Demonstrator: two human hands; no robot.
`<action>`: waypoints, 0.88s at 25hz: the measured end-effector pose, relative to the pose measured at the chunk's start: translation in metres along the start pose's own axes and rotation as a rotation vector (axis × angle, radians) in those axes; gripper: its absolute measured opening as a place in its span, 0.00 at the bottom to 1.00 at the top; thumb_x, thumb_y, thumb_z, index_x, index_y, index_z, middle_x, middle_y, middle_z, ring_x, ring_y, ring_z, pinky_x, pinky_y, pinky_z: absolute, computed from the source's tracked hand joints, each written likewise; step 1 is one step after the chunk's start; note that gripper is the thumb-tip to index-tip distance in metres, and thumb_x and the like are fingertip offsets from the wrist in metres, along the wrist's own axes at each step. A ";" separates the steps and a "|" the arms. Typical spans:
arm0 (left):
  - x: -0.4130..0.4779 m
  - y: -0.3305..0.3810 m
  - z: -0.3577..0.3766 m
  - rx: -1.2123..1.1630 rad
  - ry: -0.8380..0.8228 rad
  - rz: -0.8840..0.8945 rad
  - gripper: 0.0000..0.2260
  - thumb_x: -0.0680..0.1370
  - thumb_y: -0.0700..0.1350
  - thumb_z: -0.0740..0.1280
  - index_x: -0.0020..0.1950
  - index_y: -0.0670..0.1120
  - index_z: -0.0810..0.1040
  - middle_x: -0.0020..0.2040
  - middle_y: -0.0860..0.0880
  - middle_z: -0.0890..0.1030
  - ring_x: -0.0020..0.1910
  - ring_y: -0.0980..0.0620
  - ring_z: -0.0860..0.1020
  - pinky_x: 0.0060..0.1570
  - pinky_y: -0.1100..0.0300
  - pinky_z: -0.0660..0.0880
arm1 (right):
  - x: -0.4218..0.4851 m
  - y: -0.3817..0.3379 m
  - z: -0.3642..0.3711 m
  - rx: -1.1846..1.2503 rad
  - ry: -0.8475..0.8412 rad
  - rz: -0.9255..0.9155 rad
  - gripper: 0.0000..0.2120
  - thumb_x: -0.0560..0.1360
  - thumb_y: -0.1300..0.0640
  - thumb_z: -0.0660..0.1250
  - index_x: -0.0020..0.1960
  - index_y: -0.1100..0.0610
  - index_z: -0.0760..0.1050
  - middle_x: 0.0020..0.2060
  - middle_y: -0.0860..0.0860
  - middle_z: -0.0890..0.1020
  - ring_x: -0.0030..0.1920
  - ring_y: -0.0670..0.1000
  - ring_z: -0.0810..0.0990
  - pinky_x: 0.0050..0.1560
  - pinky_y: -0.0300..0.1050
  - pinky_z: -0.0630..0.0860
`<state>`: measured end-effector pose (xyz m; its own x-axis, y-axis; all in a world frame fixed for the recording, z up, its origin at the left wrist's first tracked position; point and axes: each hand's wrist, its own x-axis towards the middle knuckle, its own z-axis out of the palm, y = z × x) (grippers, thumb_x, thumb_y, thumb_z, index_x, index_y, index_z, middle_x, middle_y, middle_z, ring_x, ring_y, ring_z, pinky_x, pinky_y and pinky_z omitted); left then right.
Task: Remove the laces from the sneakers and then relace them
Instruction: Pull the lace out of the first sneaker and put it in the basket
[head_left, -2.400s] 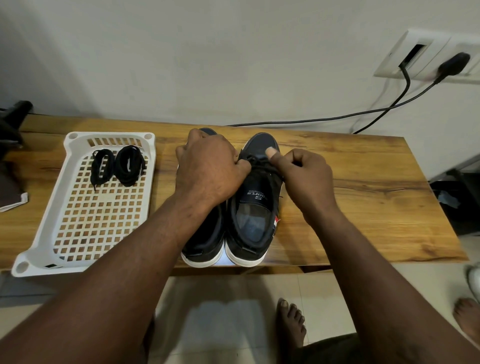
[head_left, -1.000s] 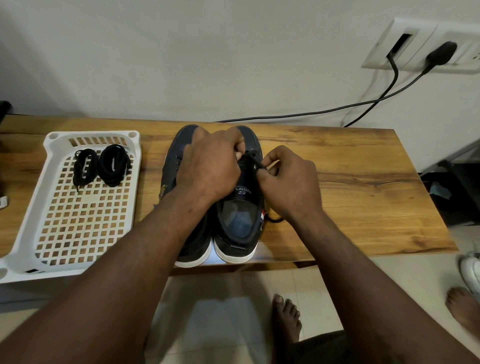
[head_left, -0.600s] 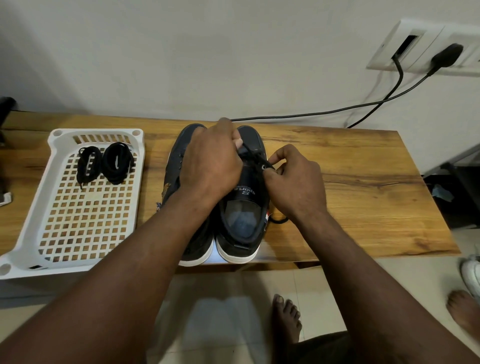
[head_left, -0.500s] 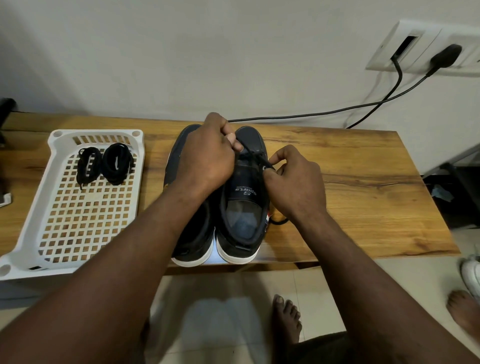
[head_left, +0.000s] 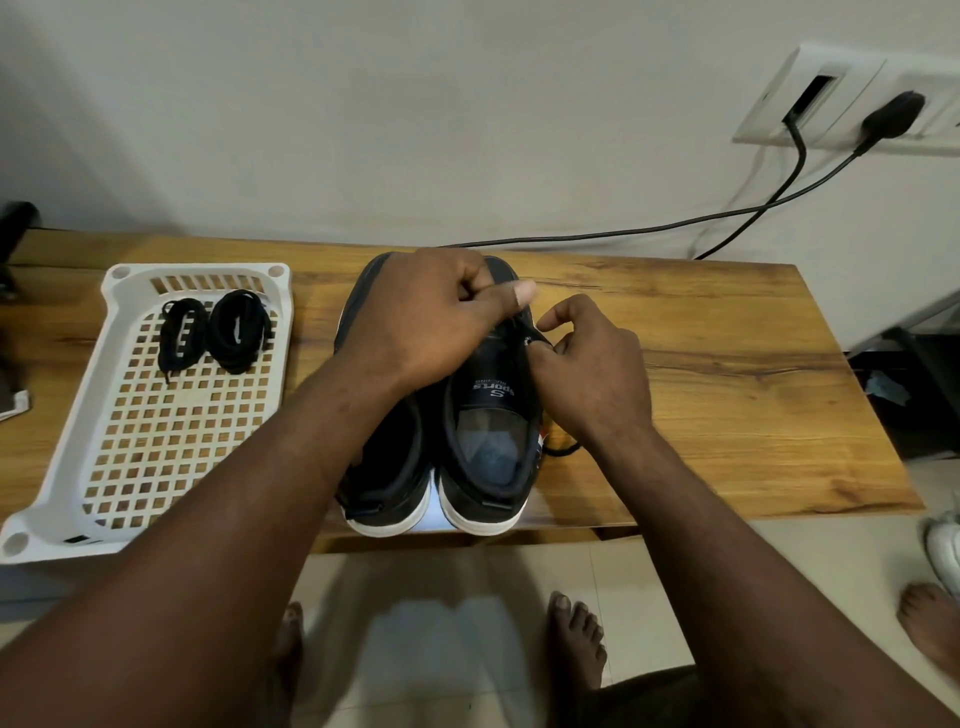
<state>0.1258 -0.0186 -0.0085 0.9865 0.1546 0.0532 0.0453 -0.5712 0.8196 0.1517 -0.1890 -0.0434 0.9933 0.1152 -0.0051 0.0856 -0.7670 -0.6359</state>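
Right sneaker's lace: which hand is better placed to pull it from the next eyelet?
Probably the left hand: it grips the lace above the right sneaker, while the right hand pinches its eyelet edge.

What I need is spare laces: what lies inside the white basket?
Two black lace bundles lie at the far end of the basket, on its grid floor. Nothing else shows inside, but the left arm covers its near right corner.

Left grip (head_left: 431, 317) pinches lace (head_left: 569, 448) above sneaker (head_left: 491, 395); right grip (head_left: 592, 374) pinches sneaker's eyelet edge.
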 end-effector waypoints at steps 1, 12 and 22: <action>0.000 -0.002 -0.001 0.207 -0.068 0.009 0.14 0.77 0.59 0.74 0.39 0.50 0.82 0.35 0.55 0.81 0.36 0.60 0.79 0.39 0.60 0.75 | 0.000 0.000 0.000 -0.007 0.000 0.000 0.11 0.75 0.50 0.69 0.57 0.47 0.75 0.33 0.48 0.82 0.34 0.51 0.81 0.35 0.53 0.81; 0.003 0.001 -0.014 -0.762 0.211 -0.161 0.16 0.81 0.49 0.71 0.35 0.46 0.76 0.34 0.48 0.78 0.29 0.50 0.75 0.36 0.56 0.75 | 0.002 0.000 0.000 -0.053 0.004 -0.002 0.03 0.75 0.49 0.68 0.48 0.46 0.79 0.34 0.46 0.81 0.35 0.47 0.80 0.33 0.45 0.76; 0.002 -0.009 -0.013 0.481 -0.116 -0.038 0.13 0.76 0.61 0.73 0.41 0.53 0.84 0.39 0.56 0.82 0.42 0.54 0.79 0.41 0.57 0.70 | 0.002 0.001 0.003 -0.055 0.010 -0.009 0.05 0.74 0.49 0.67 0.49 0.46 0.79 0.33 0.47 0.81 0.35 0.48 0.80 0.36 0.50 0.81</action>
<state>0.1250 -0.0028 -0.0078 0.9925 0.1073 -0.0581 0.1220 -0.8785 0.4618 0.1533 -0.1875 -0.0461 0.9933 0.1157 0.0085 0.0982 -0.7997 -0.5923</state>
